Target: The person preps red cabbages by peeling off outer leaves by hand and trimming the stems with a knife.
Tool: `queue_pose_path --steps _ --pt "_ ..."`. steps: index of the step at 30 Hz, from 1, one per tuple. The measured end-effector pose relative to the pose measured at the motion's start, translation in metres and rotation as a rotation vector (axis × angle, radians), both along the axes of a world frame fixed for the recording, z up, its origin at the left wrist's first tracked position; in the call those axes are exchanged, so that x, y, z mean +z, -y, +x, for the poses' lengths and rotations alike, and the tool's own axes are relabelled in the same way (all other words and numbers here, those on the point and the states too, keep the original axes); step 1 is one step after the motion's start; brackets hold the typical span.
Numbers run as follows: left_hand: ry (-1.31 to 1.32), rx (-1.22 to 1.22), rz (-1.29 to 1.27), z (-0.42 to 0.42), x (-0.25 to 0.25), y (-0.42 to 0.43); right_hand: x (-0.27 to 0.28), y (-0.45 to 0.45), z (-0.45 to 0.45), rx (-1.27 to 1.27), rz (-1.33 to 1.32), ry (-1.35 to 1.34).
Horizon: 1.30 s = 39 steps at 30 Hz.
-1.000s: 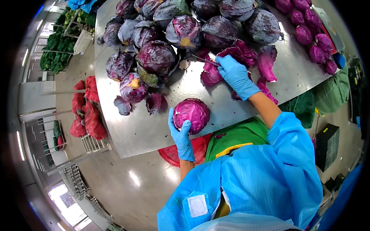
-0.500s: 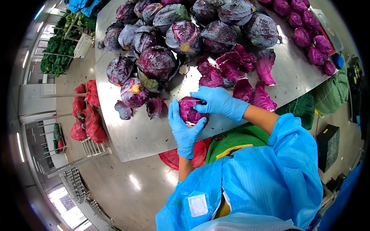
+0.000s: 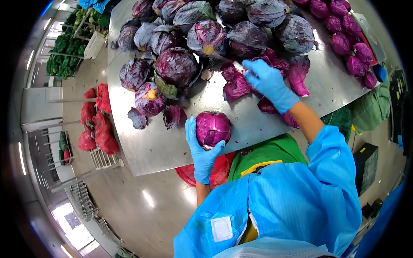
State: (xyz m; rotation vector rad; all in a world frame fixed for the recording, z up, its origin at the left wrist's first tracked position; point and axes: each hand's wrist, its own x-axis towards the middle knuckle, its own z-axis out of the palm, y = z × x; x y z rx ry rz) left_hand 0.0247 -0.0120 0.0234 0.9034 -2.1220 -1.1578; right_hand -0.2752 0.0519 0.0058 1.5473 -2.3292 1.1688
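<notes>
A trimmed red cabbage (image 3: 213, 130), glossy purple, rests near the table's front edge. My left hand (image 3: 202, 150) is wrapped round its left and lower side, thumb underneath. Farther up and to the right, my right hand (image 3: 269, 84) is over a pile of loose purple cabbage leaves (image 3: 235, 86). Its fingers are curled and slightly blurred; a thin pale streak shows beside the fingertips, and I cannot make out what they hold. Both hands wear blue gloves. Untrimmed red cabbages (image 3: 176, 66) with dull outer leaves are heaped beyond.
The metal table (image 3: 150, 148) carries several trimmed cabbages (image 3: 341, 44) at the far right. Red mesh sacks (image 3: 104, 133) stand at left, near a white crate (image 3: 94, 46). A black box (image 3: 365, 165) is on the floor at right.
My right hand has left the cabbage and moved up and right to the loose leaves. My left hand keeps hold; the cabbage now shows a smooth, bright surface.
</notes>
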Motion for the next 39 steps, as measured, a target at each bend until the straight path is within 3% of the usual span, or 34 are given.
queue_pose_path --steps 2,4,6,7,10,11,13,14,17,20,21,22,24,28,30,34,39 --pt "0.052 -0.032 -0.013 -0.004 0.003 0.008 0.020 -0.003 0.034 0.260 0.103 0.118" --pt "0.024 -0.030 0.033 -0.010 0.003 0.010 0.050 -0.005 0.072 0.367 0.358 0.421" --pt "0.051 0.036 0.003 -0.011 0.001 0.008 0.021 -0.005 0.095 0.395 0.318 0.391" --pt "-0.045 0.079 0.112 -0.012 -0.002 0.006 0.011 -0.005 0.102 0.337 0.216 0.401" --pt "-0.149 0.349 0.230 -0.019 -0.022 -0.004 -0.006 -0.008 0.107 0.345 0.035 0.645" --pt "-0.154 0.458 0.231 -0.023 -0.028 -0.003 0.011 -0.011 0.108 0.282 0.060 0.480" --pt "-0.362 0.468 0.725 -0.015 -0.032 0.001 0.005 -0.010 0.096 0.222 0.123 0.193" --pt "-0.424 0.477 0.940 -0.019 -0.010 0.000 0.001 -0.010 0.089 0.195 0.156 0.052" --pt "-0.525 0.409 1.001 -0.004 -0.024 0.008 -0.021 -0.007 0.047 0.143 -0.057 -0.025" --pt "-0.675 0.309 1.103 0.017 -0.039 0.016 -0.013 -0.008 -0.003 -0.197 0.130 -0.053" --pt "-0.690 0.293 1.115 0.018 -0.033 0.017 -0.010 -0.007 -0.020 -0.210 -0.037 -0.151" --pt "-0.580 0.278 0.970 0.017 -0.029 0.018 0.009 -0.007 -0.022 -0.263 -0.034 -0.169" --pt "-0.363 0.239 0.688 0.009 -0.023 0.020 0.034 -0.003 -0.003 -0.122 -0.156 -0.154" --pt "-0.172 0.158 0.585 -0.016 0.002 0.020 0.032 -0.006 0.072 0.458 0.125 0.285" --pt "-0.080 0.112 0.487 -0.019 -0.010 0.026 0.016 -0.002 0.092 0.527 0.185 0.401" --pt "-0.138 0.113 0.598 -0.024 0.005 0.021 0.010 0.004 0.084 0.518 0.209 0.484" --pt "-0.067 0.104 0.436 -0.024 -0.019 0.025 0.020 0.000 0.089 0.467 0.125 -0.032"
